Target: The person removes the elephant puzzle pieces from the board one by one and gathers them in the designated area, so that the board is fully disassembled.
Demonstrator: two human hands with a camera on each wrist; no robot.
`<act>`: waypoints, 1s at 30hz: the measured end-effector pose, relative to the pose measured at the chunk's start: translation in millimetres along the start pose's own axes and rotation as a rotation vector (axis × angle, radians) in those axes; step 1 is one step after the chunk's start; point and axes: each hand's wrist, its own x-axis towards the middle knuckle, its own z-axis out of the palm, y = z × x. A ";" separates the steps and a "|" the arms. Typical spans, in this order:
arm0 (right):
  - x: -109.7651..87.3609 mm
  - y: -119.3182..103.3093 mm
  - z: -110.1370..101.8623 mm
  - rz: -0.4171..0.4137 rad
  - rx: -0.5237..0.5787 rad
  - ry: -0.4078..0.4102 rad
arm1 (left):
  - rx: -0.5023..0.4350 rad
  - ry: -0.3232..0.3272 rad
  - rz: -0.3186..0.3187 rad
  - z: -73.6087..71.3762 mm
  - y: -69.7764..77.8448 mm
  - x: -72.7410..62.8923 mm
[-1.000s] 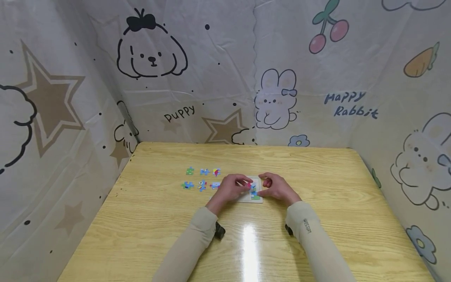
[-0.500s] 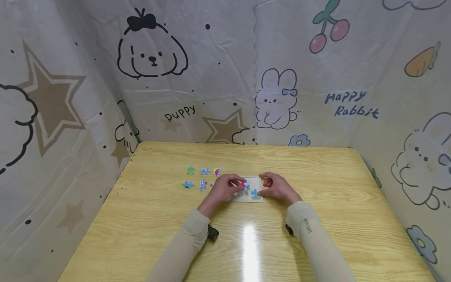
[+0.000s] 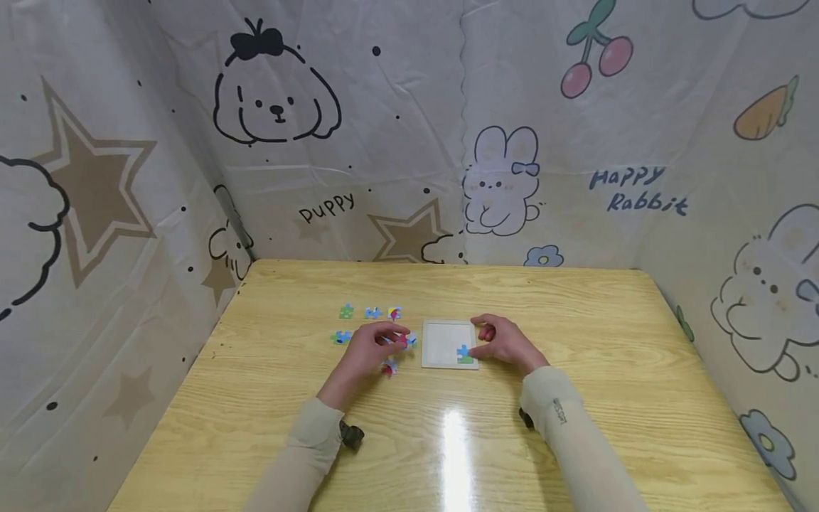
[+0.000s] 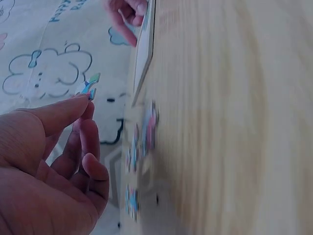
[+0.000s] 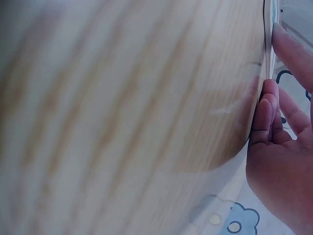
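My left hand [image 3: 367, 350] pinches a small jigsaw piece [image 4: 91, 85] between thumb and index finger, raised over the table left of the white puzzle tray [image 3: 440, 348]. Blue, green and red show on that piece. A blue and green jigsaw piece [image 3: 463, 357] lies in the tray's near right corner. Beside the tray's right edge, my right hand [image 3: 504, 341] rests with thumb and index finger spread along it; its thumb reaches the corner piece and its other fingers are curled in. Under the left hand, some loose pieces are partly hidden.
Left of the tray lie several loose pieces: a green one [image 3: 346, 311], a blue one [image 3: 373, 313] and a yellow and red one [image 3: 394, 313]. A red and blue piece [image 3: 389, 368] lies nearer me. Printed cloth [image 3: 409, 178] surrounds the wooden table [image 3: 563, 306].
My left hand has moved left from above the tray, carrying its piece over the loose ones. More of the tray and the red and blue piece now show. The right hand stays put.
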 end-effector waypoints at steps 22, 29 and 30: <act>-2.2 -2.5 -0.1 -0.011 0.006 0.000 | 0.051 0.024 -0.082 -50.2 -24.3 -30.1; -2.3 -2.6 -0.6 -0.012 0.006 0.003 | 0.071 0.027 -0.082 -57.0 -24.9 -35.1; -2.2 -2.4 -0.4 -0.013 0.007 0.001 | 0.072 0.028 -0.081 -57.6 -25.6 -35.7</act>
